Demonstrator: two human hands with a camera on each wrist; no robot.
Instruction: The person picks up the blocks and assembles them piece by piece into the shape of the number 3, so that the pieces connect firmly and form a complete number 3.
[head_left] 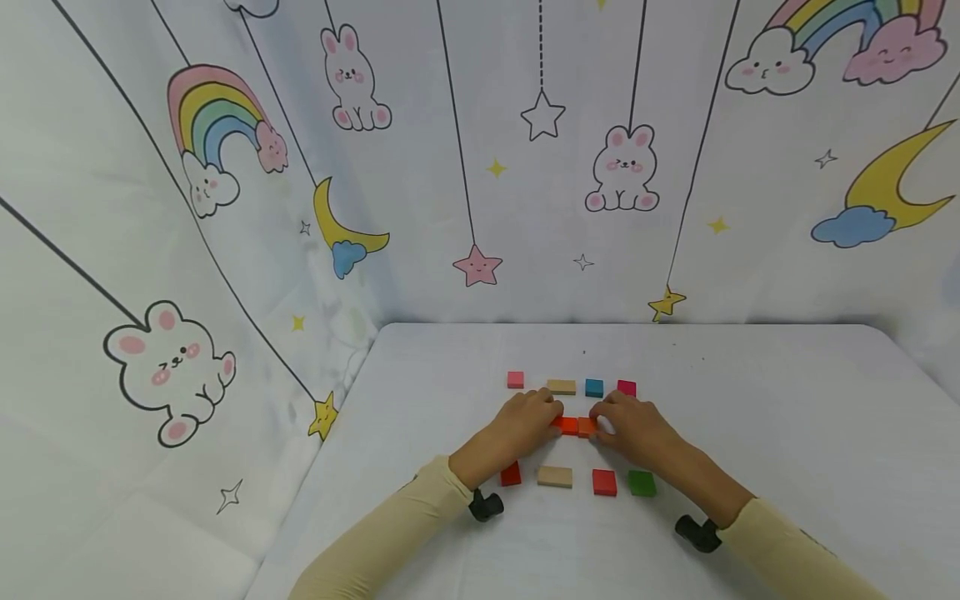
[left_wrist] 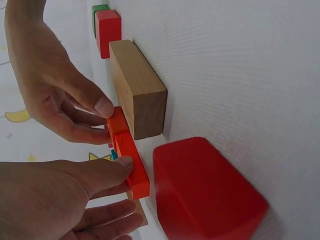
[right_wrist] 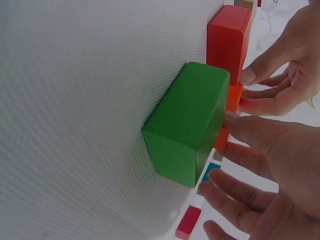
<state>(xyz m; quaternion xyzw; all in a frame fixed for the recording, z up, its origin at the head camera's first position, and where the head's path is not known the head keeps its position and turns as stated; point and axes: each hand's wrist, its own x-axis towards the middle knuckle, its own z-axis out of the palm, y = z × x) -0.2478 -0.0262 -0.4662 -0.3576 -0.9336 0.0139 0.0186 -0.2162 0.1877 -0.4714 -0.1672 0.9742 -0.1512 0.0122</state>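
Note:
Two orange blocks lie end to end on the white table, between a back row and a front row of other blocks. My left hand [head_left: 525, 423] pinches the left, red-orange block [head_left: 568, 426] between thumb and fingers. From the other side, my right hand [head_left: 639, 427] pinches the orange block [head_left: 587, 427]. In the left wrist view, the near ends of the red-orange block [left_wrist: 134, 165] and the orange block [left_wrist: 118, 121] appear to touch. The right wrist view shows the thumb and a finger on the orange block, with the other fingers spread and holding nothing.
Behind the hands are a pink block [head_left: 515, 380], a wooden block [head_left: 561, 387], a blue block [head_left: 594, 387] and a crimson block [head_left: 627, 388]. Nearer lie a dark red block [head_left: 511, 474], another wooden block [head_left: 555, 477], a red block [head_left: 604, 482] and a green block [head_left: 642, 483].

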